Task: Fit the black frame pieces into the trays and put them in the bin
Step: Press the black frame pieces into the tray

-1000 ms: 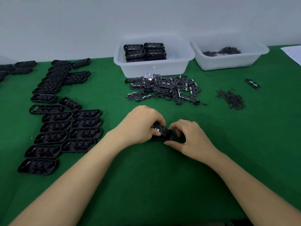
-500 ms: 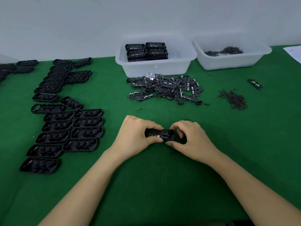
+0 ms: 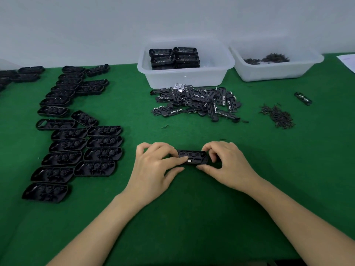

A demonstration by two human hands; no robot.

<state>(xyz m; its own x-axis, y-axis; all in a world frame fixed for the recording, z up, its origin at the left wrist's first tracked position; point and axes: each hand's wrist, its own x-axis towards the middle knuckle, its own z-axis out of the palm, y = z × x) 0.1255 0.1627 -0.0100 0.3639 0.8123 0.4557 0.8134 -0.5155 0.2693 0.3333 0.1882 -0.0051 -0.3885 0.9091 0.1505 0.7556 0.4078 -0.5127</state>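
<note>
Left hand [image 3: 153, 166] grips the left end of a black oblong plastic tray [image 3: 193, 158] w/ curled fingers, index finger laid across its top; right hand [image 3: 228, 166] pinches the right end betw. thumb & fingers. Tray lies flat on green felt table [image 3: 192, 217], frame piece seated inside. Clear plastic bin [image 3: 185, 73] w/ stacked trays sits well beyond, loose black frame pieces [image 3: 197, 103] piled just before it.

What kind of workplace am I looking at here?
Likely a manual assembly bench: rows of black trays on green felt, a loose pile of frame pieces, and a bin of finished units.
</note>
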